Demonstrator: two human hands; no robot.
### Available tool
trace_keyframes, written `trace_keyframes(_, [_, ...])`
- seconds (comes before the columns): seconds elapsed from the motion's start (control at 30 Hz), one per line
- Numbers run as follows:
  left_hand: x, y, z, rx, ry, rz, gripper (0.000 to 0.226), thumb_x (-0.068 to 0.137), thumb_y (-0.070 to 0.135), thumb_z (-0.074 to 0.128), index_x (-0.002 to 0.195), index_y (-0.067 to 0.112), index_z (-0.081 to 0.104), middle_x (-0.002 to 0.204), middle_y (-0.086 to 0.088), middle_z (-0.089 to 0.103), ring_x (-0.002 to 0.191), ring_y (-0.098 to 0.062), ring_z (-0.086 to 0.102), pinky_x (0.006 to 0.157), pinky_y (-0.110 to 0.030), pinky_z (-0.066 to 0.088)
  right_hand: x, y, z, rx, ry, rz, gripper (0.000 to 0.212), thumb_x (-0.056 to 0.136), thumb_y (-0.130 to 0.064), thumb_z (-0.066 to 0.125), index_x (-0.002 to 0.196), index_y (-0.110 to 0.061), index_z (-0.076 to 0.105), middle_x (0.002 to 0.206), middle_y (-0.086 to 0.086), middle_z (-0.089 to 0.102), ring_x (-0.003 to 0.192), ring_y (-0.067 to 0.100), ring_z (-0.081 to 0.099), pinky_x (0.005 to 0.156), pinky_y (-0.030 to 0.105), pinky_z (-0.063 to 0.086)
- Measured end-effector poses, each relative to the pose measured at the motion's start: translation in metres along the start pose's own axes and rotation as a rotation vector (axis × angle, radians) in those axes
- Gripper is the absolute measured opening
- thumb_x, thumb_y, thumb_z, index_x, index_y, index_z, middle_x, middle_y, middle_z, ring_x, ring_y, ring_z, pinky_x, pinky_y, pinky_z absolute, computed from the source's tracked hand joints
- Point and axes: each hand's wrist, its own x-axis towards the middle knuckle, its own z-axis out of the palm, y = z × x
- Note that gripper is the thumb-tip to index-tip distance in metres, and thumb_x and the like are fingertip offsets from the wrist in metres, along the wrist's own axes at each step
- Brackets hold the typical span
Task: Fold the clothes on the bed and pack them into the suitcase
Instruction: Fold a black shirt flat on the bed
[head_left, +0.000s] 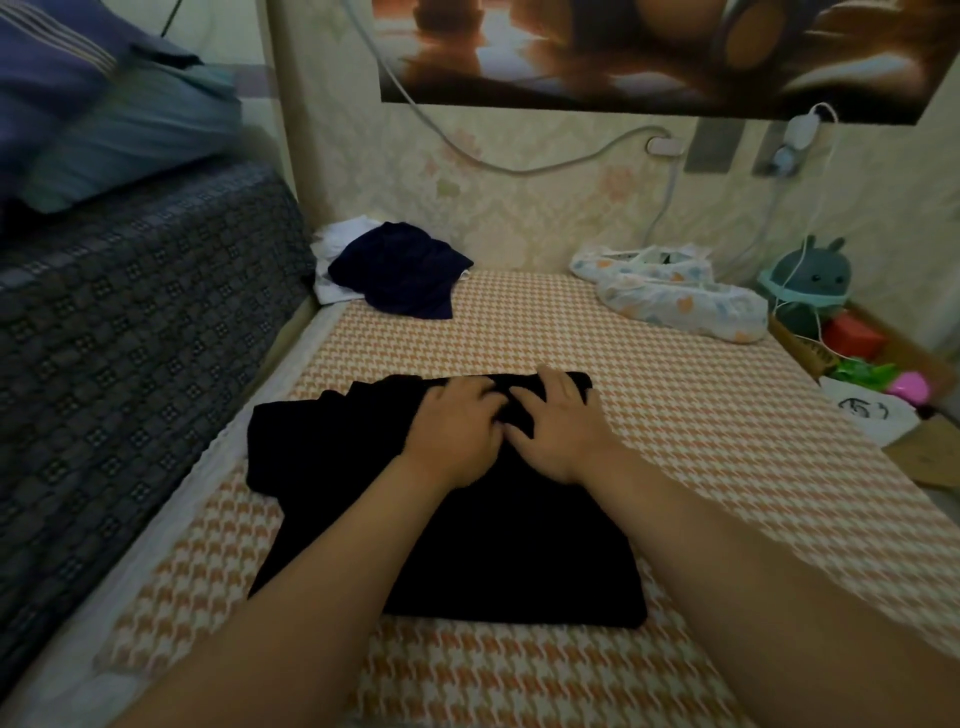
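A black garment (509, 551) lies partly folded on the orange-and-white checked bed (701, 441), one sleeve sticking out to the left. My left hand (452, 431) and my right hand (558, 423) lie side by side on its far end, palms down. The left fingers are blurred. The right fingers are spread flat on the cloth. A crumpled dark blue garment (400, 270) sits on a white garment (343, 244) at the far left corner of the bed. No suitcase is in view.
A dark patterned blanket (130, 322) rises along the left with blue pillows (104, 114) on top. A printed plastic bag (675, 291) lies at the far right by the wall. Beyond the right edge are a green rabbit toy (810, 275), a red box (854, 335) and cardboard boxes.
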Motion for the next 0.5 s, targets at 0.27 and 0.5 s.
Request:
trace_keyframes(0.27, [-0.037,0.015,0.008,0.006,-0.529,-0.121,0.089,0.088,0.078,0.018,0.155,0.027,-0.011,0.161,-0.004,-0.021,0.147,-0.025,-0.022,0.118,-0.047,-0.014,0.0,0.004,0.003,-0.022,-0.096,-0.005,0.069,0.096,-0.066,0.018,0.158,-0.036,0.005,0.166,0.004,-0.008,0.152,0.022,-0.012,0.12,0.054,-0.01])
trace_keyframes(0.5, [-0.063,0.006,-0.022,-0.138,-0.49,-0.064,0.078,0.095,0.066,0.029,0.156,0.021,0.012,0.163,0.002,0.002,0.15,-0.014,-0.003,0.122,-0.037,0.003,-0.015,-0.014,0.0,-0.057,-0.176,-0.155,0.062,0.101,-0.057,0.017,0.157,-0.036,0.002,0.166,0.003,-0.003,0.152,0.021,-0.004,0.122,0.046,-0.003])
